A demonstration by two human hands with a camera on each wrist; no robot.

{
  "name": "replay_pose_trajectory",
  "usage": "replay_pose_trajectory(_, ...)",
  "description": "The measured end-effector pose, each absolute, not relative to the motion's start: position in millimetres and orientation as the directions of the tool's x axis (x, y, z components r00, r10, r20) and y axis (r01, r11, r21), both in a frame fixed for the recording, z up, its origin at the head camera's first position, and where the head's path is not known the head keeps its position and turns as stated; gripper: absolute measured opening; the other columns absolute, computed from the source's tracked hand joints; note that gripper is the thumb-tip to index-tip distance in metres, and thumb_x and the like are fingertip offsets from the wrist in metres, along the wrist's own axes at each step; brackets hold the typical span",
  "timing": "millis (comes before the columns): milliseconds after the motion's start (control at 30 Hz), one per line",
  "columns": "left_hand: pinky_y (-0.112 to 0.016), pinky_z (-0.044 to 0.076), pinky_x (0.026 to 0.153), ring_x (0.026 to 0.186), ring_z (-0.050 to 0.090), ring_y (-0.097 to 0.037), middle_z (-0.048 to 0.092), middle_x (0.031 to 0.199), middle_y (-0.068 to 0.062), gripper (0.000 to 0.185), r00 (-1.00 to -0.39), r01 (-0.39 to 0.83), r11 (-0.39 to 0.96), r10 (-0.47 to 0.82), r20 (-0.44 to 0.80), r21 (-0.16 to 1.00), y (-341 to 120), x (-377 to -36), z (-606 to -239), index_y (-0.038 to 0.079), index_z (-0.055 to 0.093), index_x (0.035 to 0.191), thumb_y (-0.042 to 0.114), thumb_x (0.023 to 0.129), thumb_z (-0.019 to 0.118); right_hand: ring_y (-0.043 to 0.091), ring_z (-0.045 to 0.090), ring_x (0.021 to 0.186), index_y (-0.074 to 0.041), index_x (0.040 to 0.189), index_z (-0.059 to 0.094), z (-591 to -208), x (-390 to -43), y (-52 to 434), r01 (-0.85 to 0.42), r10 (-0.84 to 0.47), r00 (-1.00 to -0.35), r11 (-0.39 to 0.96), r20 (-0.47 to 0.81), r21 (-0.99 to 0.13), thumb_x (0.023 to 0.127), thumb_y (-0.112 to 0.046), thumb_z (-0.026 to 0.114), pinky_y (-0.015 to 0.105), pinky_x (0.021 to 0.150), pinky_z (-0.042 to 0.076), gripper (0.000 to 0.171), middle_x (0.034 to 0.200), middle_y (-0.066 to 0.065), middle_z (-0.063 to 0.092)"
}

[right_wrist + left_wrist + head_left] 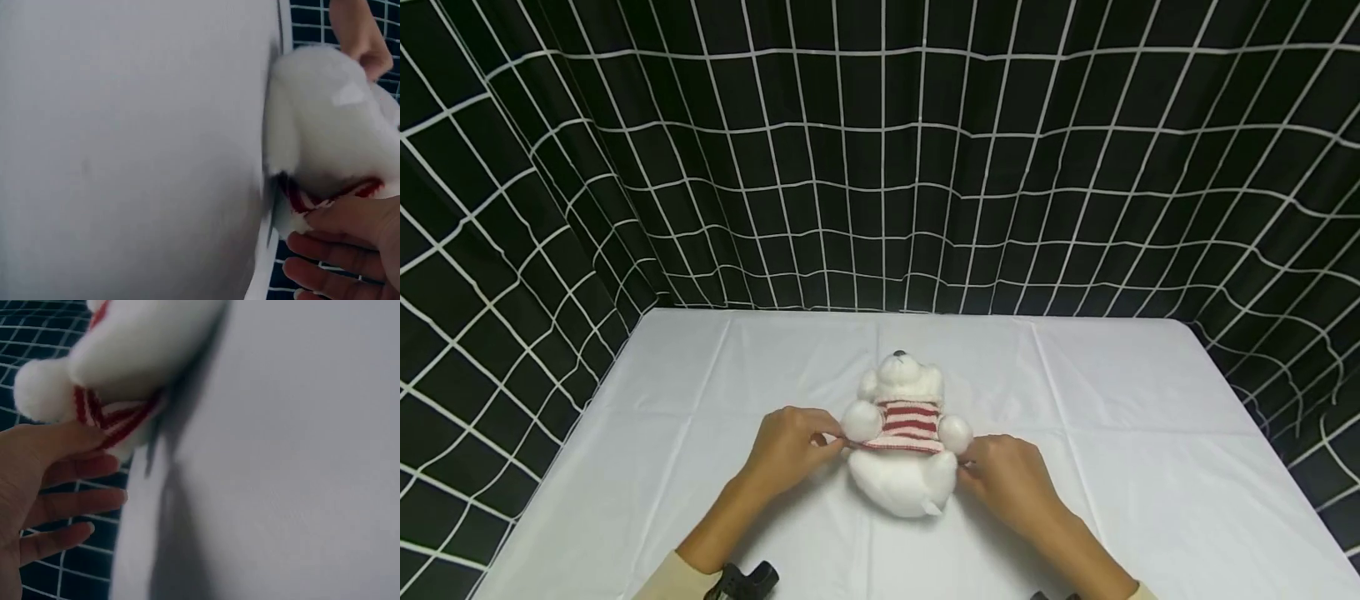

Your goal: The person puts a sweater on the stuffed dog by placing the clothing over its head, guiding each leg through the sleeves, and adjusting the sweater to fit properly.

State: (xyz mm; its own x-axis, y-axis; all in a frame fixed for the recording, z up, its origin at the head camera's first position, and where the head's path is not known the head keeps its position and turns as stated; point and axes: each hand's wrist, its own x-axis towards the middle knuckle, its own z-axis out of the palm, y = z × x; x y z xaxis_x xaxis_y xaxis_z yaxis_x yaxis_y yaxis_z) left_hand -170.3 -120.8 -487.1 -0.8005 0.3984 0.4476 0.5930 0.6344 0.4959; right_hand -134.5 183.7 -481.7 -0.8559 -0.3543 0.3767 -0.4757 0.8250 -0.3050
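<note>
A white plush bear [901, 454] lies on its back in the middle of the white table [1112, 400], head pointing away from me. It wears a small red-and-white striped sweater [910, 423] around its chest. My left hand [790, 446] pinches the sweater's lower hem at the bear's left side. My right hand [1003, 475] pinches the hem at the right side. In the left wrist view the thumb [69, 440] presses the striped hem [119, 422] against the plush [144, 344]. In the right wrist view my fingers [350, 225] hold the red edge [300, 200] under the white body [325, 125].
A white cloth covers the table, with creases across it. A black curtain with a white grid [880, 150] hangs behind and along both sides. Dark wrist devices [745, 581] sit at the bottom edge of the head view.
</note>
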Motion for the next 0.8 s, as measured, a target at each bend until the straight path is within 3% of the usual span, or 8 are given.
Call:
replay_pose_trajectory(100,-0.024,0.049,0.056,0.059,0.061,-0.001,0.073,0.076,0.012,0.01,-0.73,0.654,0.711,0.505,0.46,0.257,-134,-175,-493,0.021,0.078,0.077,0.018,0.076,0.088,0.011,0.066,0.06,-0.014,0.071,0.075,-480,-136,185,-0.466,-0.37,-0.858,0.853,0.356,-0.236,0.072,-0.011,0.09,0.024,0.054,0.052,0.016,0.069,-0.002,0.072)
replay_pose_trajectory(200,-0.022,0.048,0.056,0.059,0.057,0.0,0.069,0.072,0.013,0.01,-0.713,0.683,0.703,0.585,0.387,0.195,-133,-173,-500,0.021,0.076,0.075,0.022,0.08,0.085,0.012,0.065,0.059,-0.012,0.072,0.076,-480,-137,183,-0.457,-0.378,-0.875,0.85,0.303,-0.26,0.074,-0.014,0.09,0.024,0.055,0.053,0.014,0.069,-0.002,0.072)
replay_pose_trajectory(267,-0.022,0.047,0.055,0.059,0.054,-0.002,0.067,0.071,0.011,0.01,-0.748,0.659,0.705,0.575,0.333,0.263,-129,-169,-500,0.019,0.074,0.077,0.021,0.083,0.081,0.013,0.066,0.063,-0.011,0.073,0.076,-480,-138,181,-0.448,-0.375,-0.889,0.834,0.265,-0.323,0.076,-0.016,0.088,0.026,0.058,0.054,0.013,0.07,-0.002,0.072)
replay_pose_trajectory(367,-0.022,0.048,0.06,0.067,0.058,-0.004,0.068,0.08,0.008,0.007,-0.835,0.55,0.708,0.486,0.259,0.443,-121,-160,-490,0.015,0.074,0.092,0.019,0.087,0.077,0.012,0.064,0.069,-0.013,0.076,0.077,-477,-140,181,-0.402,-0.357,-0.916,0.796,0.185,-0.452,0.081,-0.017,0.084,0.031,0.065,0.055,0.009,0.073,-0.006,0.072)
replay_pose_trajectory(467,-0.025,0.055,0.07,0.08,0.065,-0.008,0.071,0.096,0.003,0.028,-0.894,0.434,0.657,0.398,0.206,0.616,-117,-151,-475,0.009,0.072,0.117,0.015,0.089,0.073,0.015,0.067,0.08,-0.015,0.083,0.079,-470,-144,187,-0.365,-0.372,-0.923,0.771,0.097,-0.523,0.085,-0.017,0.08,0.039,0.073,0.056,0.003,0.083,-0.006,0.075)
replay_pose_trajectory(533,-0.026,0.057,0.073,0.083,0.067,-0.01,0.071,0.098,0.002,0.035,-0.916,0.381,0.618,0.354,0.188,0.688,-113,-144,-467,0.007,0.069,0.124,0.015,0.09,0.072,0.015,0.068,0.081,-0.014,0.088,0.08,-460,-148,194,-0.355,-0.386,-0.921,0.762,0.06,-0.541,0.088,-0.014,0.076,0.039,0.073,0.055,0.004,0.086,-0.005,0.076)
replay_pose_trajectory(700,-0.024,0.055,0.068,0.076,0.067,-0.008,0.068,0.085,0.004,0.03,-0.936,0.353,0.593,0.227,0.271,0.724,-100,-137,-464,0.008,0.071,0.112,0.023,0.089,0.079,0.015,0.069,0.074,-0.005,0.096,0.078,-432,-168,198,-0.371,-0.318,-0.928,0.723,0.195,-0.583,0.091,-0.003,0.068,0.034,0.065,0.055,0.012,0.082,-0.001,0.075)
replay_pose_trajectory(800,-0.022,0.054,0.064,0.073,0.067,-0.008,0.07,0.085,0.002,0.029,-0.926,0.369,0.605,0.169,0.338,0.706,-95,-137,-468,0.008,0.07,0.109,0.022,0.086,0.082,0.019,0.071,0.079,-0.003,0.098,0.078,-421,-180,181,-0.435,-0.306,-0.9,0.684,0.312,-0.586,0.092,-0.003,0.068,0.038,0.068,0.058,0.011,0.086,0.003,0.076)
